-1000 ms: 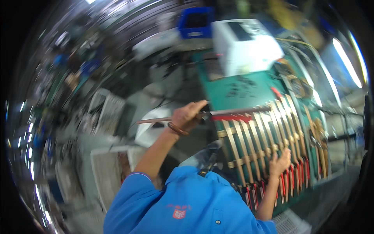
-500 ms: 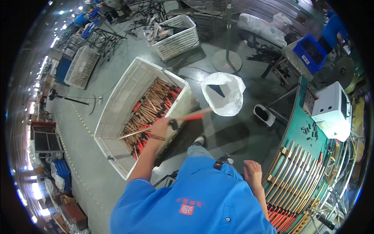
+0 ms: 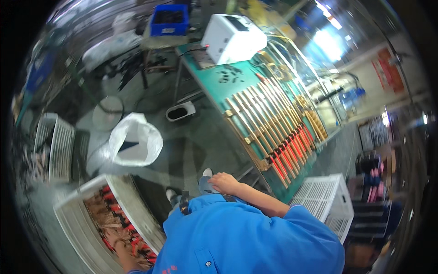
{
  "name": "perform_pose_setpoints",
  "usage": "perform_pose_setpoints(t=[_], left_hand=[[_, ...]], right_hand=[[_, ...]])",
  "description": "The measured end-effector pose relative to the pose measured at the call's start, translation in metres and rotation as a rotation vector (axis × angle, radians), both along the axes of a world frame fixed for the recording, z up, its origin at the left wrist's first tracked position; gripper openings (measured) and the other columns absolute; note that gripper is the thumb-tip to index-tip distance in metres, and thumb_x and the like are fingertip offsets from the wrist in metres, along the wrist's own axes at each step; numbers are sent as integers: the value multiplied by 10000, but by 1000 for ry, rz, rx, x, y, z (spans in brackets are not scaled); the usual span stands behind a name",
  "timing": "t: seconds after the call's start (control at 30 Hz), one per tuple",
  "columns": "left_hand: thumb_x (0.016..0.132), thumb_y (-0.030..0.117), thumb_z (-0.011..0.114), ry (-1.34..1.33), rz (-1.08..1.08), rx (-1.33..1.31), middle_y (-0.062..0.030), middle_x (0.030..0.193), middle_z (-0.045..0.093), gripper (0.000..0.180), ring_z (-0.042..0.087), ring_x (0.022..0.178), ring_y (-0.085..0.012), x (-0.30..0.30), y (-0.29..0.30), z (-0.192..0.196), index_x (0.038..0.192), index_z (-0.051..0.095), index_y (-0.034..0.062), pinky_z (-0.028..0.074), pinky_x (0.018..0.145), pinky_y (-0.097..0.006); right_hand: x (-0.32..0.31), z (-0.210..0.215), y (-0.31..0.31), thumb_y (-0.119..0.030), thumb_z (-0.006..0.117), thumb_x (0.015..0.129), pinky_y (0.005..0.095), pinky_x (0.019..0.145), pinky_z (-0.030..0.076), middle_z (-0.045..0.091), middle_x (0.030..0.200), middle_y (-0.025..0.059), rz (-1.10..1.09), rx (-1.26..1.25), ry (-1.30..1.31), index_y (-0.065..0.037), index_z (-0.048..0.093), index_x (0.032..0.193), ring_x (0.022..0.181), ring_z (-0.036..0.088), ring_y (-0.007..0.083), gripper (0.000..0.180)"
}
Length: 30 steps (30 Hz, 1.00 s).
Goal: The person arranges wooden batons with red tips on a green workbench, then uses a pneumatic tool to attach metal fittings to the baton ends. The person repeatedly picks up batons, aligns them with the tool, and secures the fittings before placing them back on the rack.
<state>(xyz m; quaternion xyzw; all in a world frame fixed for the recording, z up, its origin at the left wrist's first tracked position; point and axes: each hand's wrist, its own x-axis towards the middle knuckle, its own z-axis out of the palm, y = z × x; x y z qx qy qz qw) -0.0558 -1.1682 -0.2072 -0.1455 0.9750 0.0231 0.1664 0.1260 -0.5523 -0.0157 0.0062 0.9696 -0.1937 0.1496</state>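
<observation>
My left hand [image 3: 117,241] is down in the white crate [image 3: 72,213] at the lower left, among many copper-coloured rods with red and black parts [image 3: 119,211]. Blur hides its fingers, so I cannot make out whether it grips a rod. My right hand [image 3: 225,183] is in front of my body near my thigh, its fingers loosely extended and nothing in them. Right of it, a row of similar copper-coloured rods [image 3: 262,122] lies across notched holders on the green worktable [image 3: 214,81], red parts toward the near end.
A white box-shaped machine [image 3: 232,40] and small black pieces [image 3: 229,74] are on the table. An open white bag [image 3: 136,139] and a pole's round base [image 3: 108,113] stand on the floor. White baskets [image 3: 315,194] [image 3: 61,153] flank me; a blue bin [image 3: 169,20] is farther back.
The view has swung right, toward the worktable. My left hand, which held a red-ended rod above the crate, is now lower among the rods. My right hand has moved forward.
</observation>
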Motion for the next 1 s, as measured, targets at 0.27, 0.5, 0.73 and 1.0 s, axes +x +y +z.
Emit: perform_pose_setpoints(t=[0.27, 0.5, 0.73, 1.0], left_hand=[[721, 36, 635, 439, -976, 697, -165, 1230, 538, 443, 484, 1159, -335, -22, 390, 130, 1157, 554, 21, 353, 1007, -432], [752, 148, 667, 292, -1707, 1002, -105, 1303, 483, 454, 451, 1199, -300, 23, 687, 239, 1183, 550, 67, 329, 1012, -437], [789, 246, 666, 257, -1932, 941, -119, 1355, 427, 507, 414, 1222, -310, 34, 897, 239, 1236, 517, 58, 309, 1021, -438], [793, 330, 658, 362, -2020, 917, -147, 1383, 393, 595, 344, 1296, -304, 50, 1097, 188, 1301, 464, 89, 267, 1038, -471]], right_hand=[[69, 24, 21, -139, 605, 785, 377, 745, 460, 616, 932, 63, -427, -11, 290, -93, 619, 979, 883, 587, 256, 200], [101, 55, 183, -144, 656, 749, 410, 943, 399, 551, 1166, 138, -1059, 380, 663, -69, 586, 1075, 1117, 506, 309, 342], [153, 19, 392, -325, 645, 784, 479, 1066, 216, 362, 1395, 148, -1414, 607, 520, -95, 488, 1276, 1301, 306, 312, 565], [165, -25, 447, -376, 582, 835, 488, 1093, 161, 272, 1456, 136, -1418, 484, 344, -124, 442, 1330, 1347, 232, 318, 573]])
